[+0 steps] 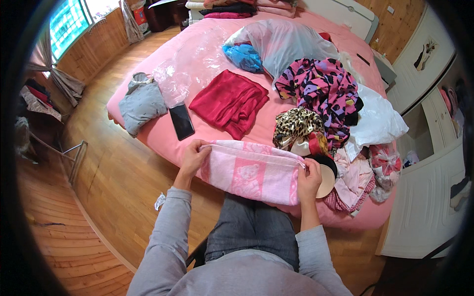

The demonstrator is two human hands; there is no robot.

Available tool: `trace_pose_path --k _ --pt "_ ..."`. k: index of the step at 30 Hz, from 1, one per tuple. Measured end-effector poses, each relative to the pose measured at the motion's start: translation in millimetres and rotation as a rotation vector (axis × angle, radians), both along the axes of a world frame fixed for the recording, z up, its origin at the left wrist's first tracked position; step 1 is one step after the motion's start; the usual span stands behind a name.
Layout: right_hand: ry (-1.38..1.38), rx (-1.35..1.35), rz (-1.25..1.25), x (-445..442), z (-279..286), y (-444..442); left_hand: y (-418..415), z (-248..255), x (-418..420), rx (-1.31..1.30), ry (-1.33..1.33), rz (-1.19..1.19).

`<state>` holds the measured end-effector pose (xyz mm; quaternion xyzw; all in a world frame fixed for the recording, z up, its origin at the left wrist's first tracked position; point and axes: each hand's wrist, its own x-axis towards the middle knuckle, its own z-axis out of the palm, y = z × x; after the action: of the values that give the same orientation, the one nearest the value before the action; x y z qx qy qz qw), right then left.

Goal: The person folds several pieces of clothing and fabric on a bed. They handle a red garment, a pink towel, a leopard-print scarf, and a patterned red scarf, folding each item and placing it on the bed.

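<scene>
A pink-and-white patterned towel [251, 174] is stretched sideways at the near edge of the bed, folded over on itself. My left hand [193, 159] pinches its upper left corner between thumb and fingers. The upper right corner is gripped by my right hand [310, 177]. Just beyond the towel lies a folded crimson satin cloth [229, 103], with a black smartphone [181, 122] to its left. Close to my right hand rest a round beige pad [326, 181] and a bunched leopard-print cloth [298, 125].
The pink-sheeted bed [155, 142] also bears a folded grey garment [142, 103], a pink-and-black patterned garment [322, 92], a large clear plastic bag [292, 40], a white plastic bag [377, 114] and light pink clothes [351, 177]. A white wardrobe [418, 214] stands at right. A metal-legged rack [76, 155] stands left.
</scene>
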<state>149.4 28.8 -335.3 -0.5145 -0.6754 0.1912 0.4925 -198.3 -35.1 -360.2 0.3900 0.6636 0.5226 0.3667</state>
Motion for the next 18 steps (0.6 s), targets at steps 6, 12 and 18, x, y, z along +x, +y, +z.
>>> trace_pose_path --k 6,12,18 --pt "-0.26 0.04 0.018 2.6 -6.7 11.2 34.1 -42.0 -10.0 0.004 0.098 -0.046" --pt "-0.361 0.027 0.055 8.8 -6.0 13.3 32.0 -13.6 -8.9 -0.01 0.032 -0.341" --pt "-0.411 0.045 0.054 8.9 0.2 13.8 26.6 15.9 -5.2 -0.186 -0.002 -0.381"
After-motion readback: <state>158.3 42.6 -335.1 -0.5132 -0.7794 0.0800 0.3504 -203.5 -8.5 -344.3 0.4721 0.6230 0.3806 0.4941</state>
